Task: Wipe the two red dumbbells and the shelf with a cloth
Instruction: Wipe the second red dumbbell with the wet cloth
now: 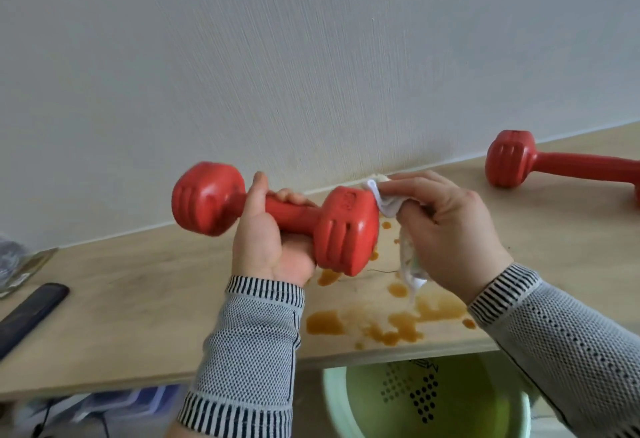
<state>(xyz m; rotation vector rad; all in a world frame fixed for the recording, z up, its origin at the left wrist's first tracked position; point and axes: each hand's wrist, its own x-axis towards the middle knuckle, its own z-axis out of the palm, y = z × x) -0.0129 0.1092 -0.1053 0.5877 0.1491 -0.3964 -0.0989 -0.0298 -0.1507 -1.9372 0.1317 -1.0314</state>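
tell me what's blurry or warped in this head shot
Head view: the held dumbbell has motion blur at its left end; the clutter under the shelf at lower left is smeared; wide-angle distortion tilts the shelf's back edge; lighting is soft and even, without glare.

Shelf open left of spill

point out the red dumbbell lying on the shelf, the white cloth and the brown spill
red dumbbell lying on the shelf (509, 162), head view, its left head
white cloth (388, 205), head view, bunched upper part
brown spill (398, 328), head view, largest puddle
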